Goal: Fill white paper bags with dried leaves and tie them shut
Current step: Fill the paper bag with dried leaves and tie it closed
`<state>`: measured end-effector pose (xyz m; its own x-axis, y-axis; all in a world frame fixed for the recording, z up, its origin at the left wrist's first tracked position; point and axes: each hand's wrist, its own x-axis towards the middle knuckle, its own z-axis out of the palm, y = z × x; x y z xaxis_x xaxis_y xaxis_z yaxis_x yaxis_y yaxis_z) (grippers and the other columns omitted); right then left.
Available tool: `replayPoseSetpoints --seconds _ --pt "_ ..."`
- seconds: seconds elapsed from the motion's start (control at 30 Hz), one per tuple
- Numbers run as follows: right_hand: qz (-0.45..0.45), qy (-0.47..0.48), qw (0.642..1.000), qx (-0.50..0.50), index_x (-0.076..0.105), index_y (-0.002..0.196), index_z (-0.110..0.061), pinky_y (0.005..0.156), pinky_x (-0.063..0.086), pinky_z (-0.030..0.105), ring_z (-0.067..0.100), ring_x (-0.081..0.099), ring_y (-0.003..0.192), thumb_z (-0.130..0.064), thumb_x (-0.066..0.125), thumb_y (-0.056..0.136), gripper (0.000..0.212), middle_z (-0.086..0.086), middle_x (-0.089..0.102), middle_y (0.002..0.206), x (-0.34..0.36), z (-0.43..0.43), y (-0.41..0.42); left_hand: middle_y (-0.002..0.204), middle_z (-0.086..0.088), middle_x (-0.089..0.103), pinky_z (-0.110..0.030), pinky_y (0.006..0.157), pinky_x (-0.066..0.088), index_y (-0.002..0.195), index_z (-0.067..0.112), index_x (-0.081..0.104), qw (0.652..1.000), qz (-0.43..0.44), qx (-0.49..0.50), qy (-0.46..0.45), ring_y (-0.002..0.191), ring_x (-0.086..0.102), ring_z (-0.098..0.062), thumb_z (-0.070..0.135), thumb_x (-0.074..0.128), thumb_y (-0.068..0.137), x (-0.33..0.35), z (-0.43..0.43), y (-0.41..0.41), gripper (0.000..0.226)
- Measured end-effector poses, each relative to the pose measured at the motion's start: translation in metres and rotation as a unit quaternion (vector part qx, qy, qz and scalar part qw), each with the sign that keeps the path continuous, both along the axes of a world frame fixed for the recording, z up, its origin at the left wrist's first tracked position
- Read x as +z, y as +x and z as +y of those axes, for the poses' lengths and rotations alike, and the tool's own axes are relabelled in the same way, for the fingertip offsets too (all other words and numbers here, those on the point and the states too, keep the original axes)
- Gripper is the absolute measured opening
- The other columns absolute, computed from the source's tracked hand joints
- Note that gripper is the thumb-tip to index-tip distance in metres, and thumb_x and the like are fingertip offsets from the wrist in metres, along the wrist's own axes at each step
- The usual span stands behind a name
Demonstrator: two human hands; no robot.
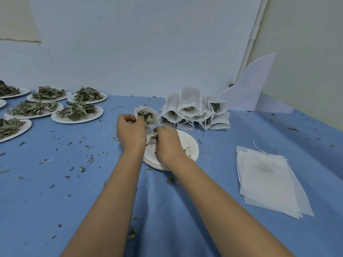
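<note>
My left hand [130, 129] grips a white paper bag [147, 115] by its rim and holds it open and tilted, with dried leaves showing inside. My right hand [168, 143] is curled over a stack of white paper plates [187, 143] that carries only leaf crumbs. Its fingertips pinch something small just below the bag, and I cannot tell whether that is the bag's string or leaf bits. Beyond the plates lies a pile of filled bags [194, 112]. Flat empty bags [267, 179] lie stacked to the right.
Several paper plates heaped with dried leaves [77, 111] stand at the far left on the blue tablecloth [74, 191]. Leaf crumbs are scattered across the cloth. A white card [248, 89] leans at the back right corner against the wall.
</note>
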<state>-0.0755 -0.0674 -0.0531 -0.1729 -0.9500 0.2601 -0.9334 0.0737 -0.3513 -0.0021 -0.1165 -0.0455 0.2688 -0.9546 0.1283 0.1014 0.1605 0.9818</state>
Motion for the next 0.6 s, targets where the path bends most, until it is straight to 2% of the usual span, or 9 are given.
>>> replayPoseSetpoints --seconds 0.07,0.17,0.3,0.43,0.47,0.5,0.53,0.57,0.6 --pt "-0.009 -0.010 1.000 -0.002 0.053 0.120 -0.007 0.092 0.039 0.037 0.033 0.043 0.114 0.001 0.049 0.088 0.032 0.016 0.046 0.123 -0.001 0.000 0.000 0.076 -0.010 0.057 -0.034 0.064 0.044 0.074 0.022 0.043 1.000 -0.006 0.001 -0.003 0.071 0.056 -0.023 0.012 0.060 0.085 0.000 0.000 0.000 0.023" --pt "-0.048 -0.011 0.999 -0.015 0.057 0.111 -0.006 0.092 0.037 0.037 0.034 0.043 0.112 -0.010 0.047 0.091 0.023 0.017 0.047 0.119 0.000 -0.001 0.001 0.078 -0.011 0.058 -0.033 0.064 0.044 0.073 0.022 0.043 1.000 -0.012 0.001 -0.006 0.071 0.056 -0.022 0.013 0.059 0.085 -0.001 0.001 0.000 0.023" --pt "-0.125 -0.020 0.992 -0.028 0.057 0.102 -0.001 0.091 0.033 0.037 0.031 0.042 0.109 -0.027 0.043 0.094 0.031 0.018 0.049 0.113 0.003 0.000 0.006 0.079 -0.012 0.059 -0.024 0.058 0.042 0.073 0.022 0.043 1.000 -0.015 0.006 -0.005 0.068 0.055 -0.020 0.013 0.060 0.085 -0.001 0.000 0.000 0.022" --pt "-0.075 -0.034 0.997 -0.010 0.049 0.115 -0.002 0.084 0.036 0.035 0.032 0.049 0.108 -0.008 0.049 0.092 0.024 0.016 0.050 0.118 0.001 0.003 0.003 0.083 -0.013 0.059 -0.029 0.063 0.045 0.073 0.021 0.044 1.000 0.017 -0.010 0.013 0.070 0.057 -0.022 0.012 0.061 0.085 -0.001 0.000 -0.004 0.023" --pt "-0.073 -0.026 0.997 -0.002 0.046 0.119 -0.003 0.085 0.037 0.036 0.033 0.049 0.109 -0.004 0.048 0.091 0.028 0.017 0.051 0.119 0.002 0.004 0.003 0.083 -0.013 0.059 -0.030 0.063 0.046 0.074 0.021 0.044 1.000 0.021 -0.012 0.015 0.071 0.057 -0.022 0.012 0.061 0.086 -0.002 0.000 -0.006 0.023" --pt "-0.059 -0.007 0.998 0.001 0.044 0.121 -0.003 0.091 0.035 0.038 0.033 0.048 0.113 -0.004 0.047 0.091 0.030 0.016 0.052 0.120 0.003 0.004 0.003 0.084 -0.013 0.058 -0.031 0.065 0.046 0.074 0.020 0.043 0.999 0.027 -0.016 0.015 0.071 0.057 -0.022 0.012 0.060 0.087 -0.002 0.001 -0.007 0.023" --pt "-0.014 0.021 1.000 -0.002 0.044 0.122 -0.003 0.104 0.028 0.044 0.031 0.045 0.121 -0.007 0.045 0.091 0.031 0.015 0.052 0.123 0.003 0.004 0.002 0.083 -0.011 0.056 -0.033 0.066 0.047 0.074 0.020 0.042 0.999 0.034 -0.022 0.014 0.070 0.057 -0.022 0.012 0.059 0.088 -0.002 0.001 -0.008 0.024" --pt "0.046 0.053 0.997 -0.008 0.044 0.123 -0.004 0.112 0.012 0.053 0.029 0.037 0.131 -0.011 0.044 0.092 0.032 0.013 0.050 0.129 0.004 0.004 0.002 0.080 -0.009 0.055 -0.032 0.066 0.047 0.075 0.020 0.041 0.999 0.044 -0.029 0.013 0.066 0.057 -0.020 0.012 0.058 0.090 -0.001 0.000 -0.009 0.024" --pt "0.100 0.081 0.991 -0.019 0.045 0.126 -0.005 0.111 -0.005 0.061 0.027 0.024 0.140 -0.017 0.043 0.094 0.034 0.012 0.043 0.139 0.004 0.004 0.001 0.078 -0.006 0.053 -0.029 0.064 0.047 0.076 0.019 0.040 0.998 0.054 -0.035 0.011 0.062 0.056 -0.015 0.012 0.056 0.092 -0.001 -0.001 -0.011 0.024"
